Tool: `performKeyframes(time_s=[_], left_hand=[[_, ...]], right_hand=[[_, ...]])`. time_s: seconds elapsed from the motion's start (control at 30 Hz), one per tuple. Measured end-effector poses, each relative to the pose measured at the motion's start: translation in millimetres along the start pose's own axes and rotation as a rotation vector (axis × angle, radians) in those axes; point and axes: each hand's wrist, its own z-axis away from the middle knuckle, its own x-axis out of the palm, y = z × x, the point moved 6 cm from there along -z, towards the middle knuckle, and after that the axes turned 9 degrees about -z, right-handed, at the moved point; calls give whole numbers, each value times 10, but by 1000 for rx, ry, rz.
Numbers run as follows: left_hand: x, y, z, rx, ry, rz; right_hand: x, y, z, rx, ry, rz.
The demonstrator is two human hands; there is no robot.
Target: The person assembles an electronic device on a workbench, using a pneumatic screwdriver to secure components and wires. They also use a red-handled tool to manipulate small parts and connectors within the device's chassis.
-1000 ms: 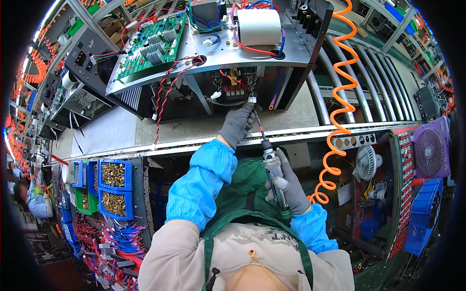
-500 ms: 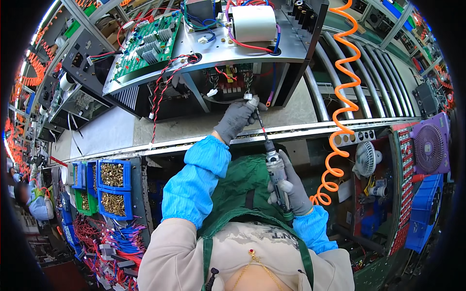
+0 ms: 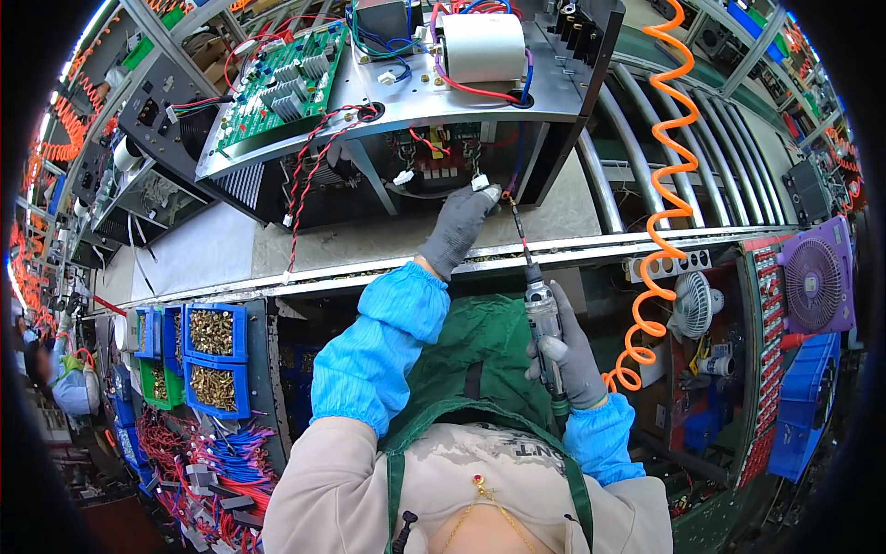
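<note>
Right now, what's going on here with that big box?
Someone is working at an open metal box. The right hand grips a power screwdriver, its tip close to the end of a wire. The left hand is close beside that tip; I can't tell whether it's pinching anything.

A coiled hose (image 3: 674, 171) obstructs passage rightward of the right hand (image 3: 574, 355).

The gloved right hand (image 3: 572, 358) holds a power screwdriver (image 3: 542, 312), its tip just beside the gloved left hand (image 3: 457, 231), near a metal case (image 3: 420, 103); blue bins (image 3: 244, 334) hold brass-coloured screws (image 3: 212, 334).
</note>
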Motion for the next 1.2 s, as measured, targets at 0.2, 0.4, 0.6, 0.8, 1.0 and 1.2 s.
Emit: performKeyframes(time_s=[0.2,0.4,0.6,0.8,1.0,1.2], left_hand=[[-54,123,58,39,-2,-183],[-48,199,107,171,17,-414],[-127,280,71,-67,109,-345],[-108,317,52,-66,218,-656],[-67,264,112,2,273,-646],[-69,-264,176,183,275,-552]], right_hand=[[56,-15,-69,-4,-33,58],[102,-41,-98,9,-36,25],[239,-28,-390,23,-80,1],[361,-36,-669,8,-125,-38],[345,-24,-728,4,-152,-93],[471,76,-698,80,-244,-547]])
